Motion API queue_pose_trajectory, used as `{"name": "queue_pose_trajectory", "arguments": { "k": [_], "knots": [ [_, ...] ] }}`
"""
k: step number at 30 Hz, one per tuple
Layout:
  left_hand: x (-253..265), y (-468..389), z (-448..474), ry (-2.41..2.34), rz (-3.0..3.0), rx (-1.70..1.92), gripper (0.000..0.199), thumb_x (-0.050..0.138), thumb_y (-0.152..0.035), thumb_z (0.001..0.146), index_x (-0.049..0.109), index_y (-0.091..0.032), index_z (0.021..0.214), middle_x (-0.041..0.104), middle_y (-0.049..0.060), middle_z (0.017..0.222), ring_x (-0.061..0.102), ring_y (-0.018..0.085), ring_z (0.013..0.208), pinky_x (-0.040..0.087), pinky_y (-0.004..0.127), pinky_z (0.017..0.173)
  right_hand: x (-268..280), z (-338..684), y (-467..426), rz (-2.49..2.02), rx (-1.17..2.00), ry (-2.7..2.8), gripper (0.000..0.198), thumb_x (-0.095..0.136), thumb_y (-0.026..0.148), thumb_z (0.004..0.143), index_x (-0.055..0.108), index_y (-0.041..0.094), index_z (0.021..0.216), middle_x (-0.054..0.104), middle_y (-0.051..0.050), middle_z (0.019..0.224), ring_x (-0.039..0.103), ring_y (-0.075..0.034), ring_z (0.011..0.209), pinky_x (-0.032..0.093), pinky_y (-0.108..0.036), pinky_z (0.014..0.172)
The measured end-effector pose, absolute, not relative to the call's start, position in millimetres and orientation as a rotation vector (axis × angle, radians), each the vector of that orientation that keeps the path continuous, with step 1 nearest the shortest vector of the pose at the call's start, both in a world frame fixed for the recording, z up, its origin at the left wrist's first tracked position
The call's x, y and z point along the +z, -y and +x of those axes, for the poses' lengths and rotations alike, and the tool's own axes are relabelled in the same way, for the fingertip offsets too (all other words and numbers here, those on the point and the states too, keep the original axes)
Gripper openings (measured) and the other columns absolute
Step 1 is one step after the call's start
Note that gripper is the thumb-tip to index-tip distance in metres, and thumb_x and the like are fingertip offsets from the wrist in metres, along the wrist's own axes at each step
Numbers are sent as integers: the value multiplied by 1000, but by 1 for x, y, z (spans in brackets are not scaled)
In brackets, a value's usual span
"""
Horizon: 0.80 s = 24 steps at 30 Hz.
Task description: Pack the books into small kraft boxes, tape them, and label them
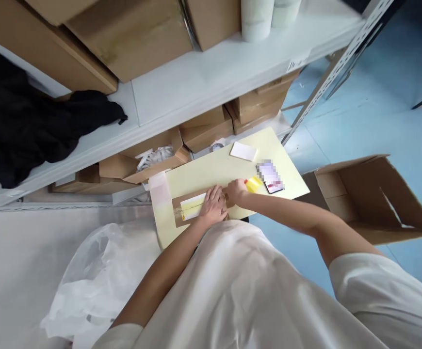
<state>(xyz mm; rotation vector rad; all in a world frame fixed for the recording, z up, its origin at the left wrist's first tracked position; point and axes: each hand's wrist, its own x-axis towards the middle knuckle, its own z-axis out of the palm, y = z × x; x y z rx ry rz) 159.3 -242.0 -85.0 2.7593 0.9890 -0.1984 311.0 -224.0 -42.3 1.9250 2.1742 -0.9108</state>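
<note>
Cardboard parcel [178, 215] lies flat on the table, below your hands and close against your front. Biggest first: metal shelving [211, 80] runs across in front of you, cartons [134, 41] on its upper level, more open cartons [207, 127] lower down. To your right, a large open carton [360, 194] gapes beside the table. To your left, a crumpled translucent plastic bag [100, 286]. Black cloth [32, 118] drapes over the upper shelf; two white rolls [257, 19] stand farther along. Pale yellow table [192, 169] carries the parcel. Your left hand [214, 204] rests palm down on the parcel, fingers extended, covering the right end of its white-and-yellow panel [193, 207]; not clamped on anything. Your right hand [237, 190] is curled at the parcel's right end; can't tell what's in it. Just beyond: phone [270, 177], white block [243, 151], then a yellow item [253, 184] right beside your right knuckles, contact unclear.
</note>
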Motion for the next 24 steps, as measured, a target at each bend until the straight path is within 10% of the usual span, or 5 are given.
{"name": "queue_pose_trajectory", "arguments": {
  "k": [7, 17, 24],
  "knots": [
    [-86, 240, 157, -998, 2601, -8, 83, 66, -51, 67, 41, -10, 134, 13, 20, 154, 10, 35, 142, 11, 52, 113, -43, 353, 232, 2445, -668, -1827, 57, 29, 53, 92, 64, 9, 100, 67, -21, 100, 65, -28, 95, 46, -35, 80],
    [-94, 263, 57, -1708, 2066, 479, 85, 46, -52, 85, 7, -9, 147, -6, 19, 154, -9, 32, 142, 4, 55, 113, -131, 347, 258, 2555, -743, -1699, 36, 38, 29, 91, 52, 3, 113, 65, -22, 100, 61, -29, 98, 41, -37, 84],
    [-124, 264, -11, -1770, 1180, 605, 80, 45, -59, 83, 19, -16, 146, 18, 12, 154, 17, 27, 141, 18, 41, 115, -153, 346, 278, 2506, -664, -1920, 48, 46, 24, 85, 41, 3, 129, 57, -24, 117, 53, -33, 112, 41, -44, 91]
  ]
}}
